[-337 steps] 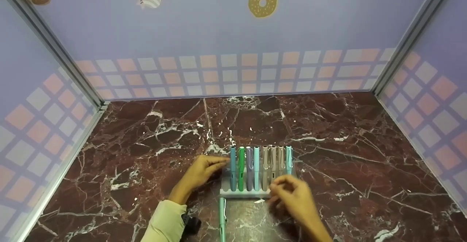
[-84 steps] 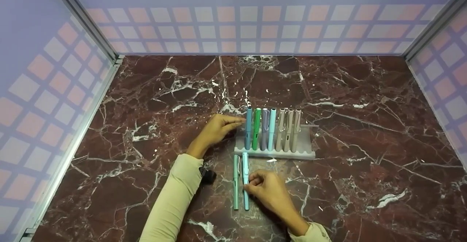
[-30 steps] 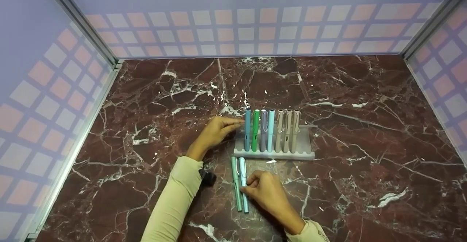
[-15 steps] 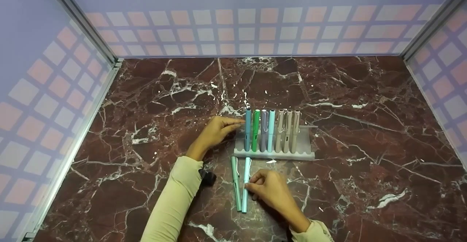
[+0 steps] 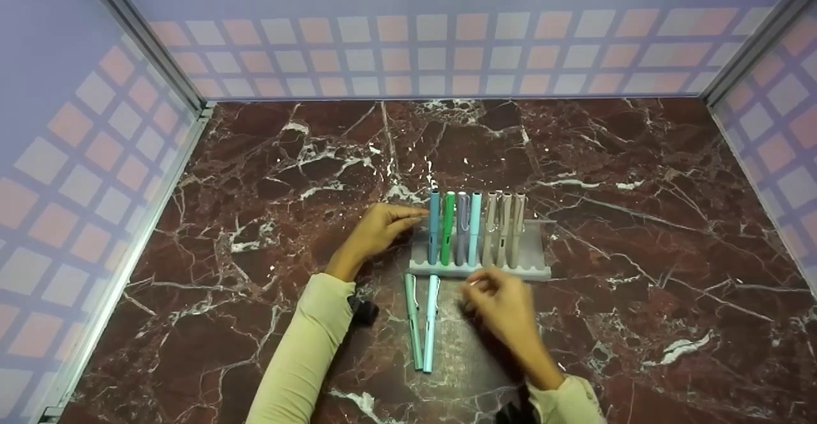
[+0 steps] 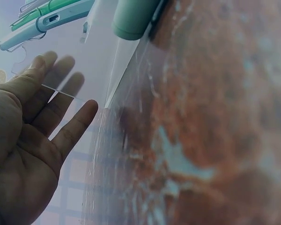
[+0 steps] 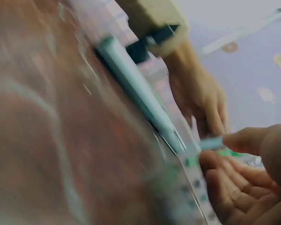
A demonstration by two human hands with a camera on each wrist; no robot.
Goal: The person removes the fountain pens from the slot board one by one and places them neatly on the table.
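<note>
A frosted clear pen stand (image 5: 531, 248) holds a row of upright pens: dark teal (image 5: 434, 229), green (image 5: 448, 229), purple (image 5: 461, 232), light blue (image 5: 473, 232) and three taupe ones (image 5: 502, 239). My left hand (image 5: 378, 229) pinches the stand's left edge; in the left wrist view the clear panel (image 6: 96, 56) runs between thumb and fingers. In front of the stand lie a sage-green pen (image 5: 413, 325) and a light blue pen (image 5: 430, 325), slightly apart. My right hand (image 5: 507, 302), blurred and fingers loosely bent, hovers at the stand's front edge, holding nothing.
Dark red marbled tabletop (image 5: 638, 283) surrounds the stand. Lilac checked panels (image 5: 408, 47) close off the back and both sides. A black wrist device (image 5: 365, 313) sits at the left cuff.
The right hand took a light blue pen from the stand's right end, laid it beside the sage-green pen and nudged both askew. It has just released it and moved up and right.
</note>
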